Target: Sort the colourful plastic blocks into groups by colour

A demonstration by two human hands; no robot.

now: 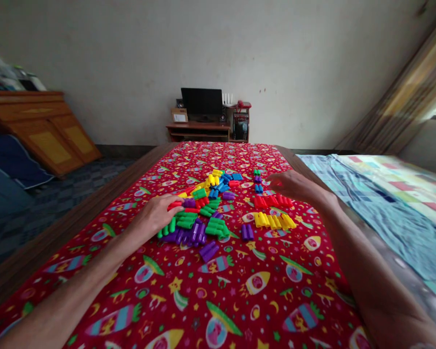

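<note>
My left hand (158, 213) is at the left side of a mixed pile, with thumb and fingers closed around a red plastic tube piece (175, 205). Around it lie green tube pieces (186, 221), purple tube pieces (198, 233), yellow tube pieces (214, 179) and blue tube pieces (223, 183). My right hand (290, 184) hovers, smeared by motion, just behind a row of red tube pieces (272, 201); its fingertips are unclear. Closer to me is a row of yellow tube pieces (275, 221). A short column of green, purple and blue pieces (257, 180) lies left of my right hand.
A red patterned cloth (236, 291) covers the long table. A lone purple piece (247, 232) lies left of the yellow row. Beyond the table stands a desk (199, 127) with a monitor (201, 103). A bed (385, 208) is at the right, a wooden cabinet (51, 126) at the left.
</note>
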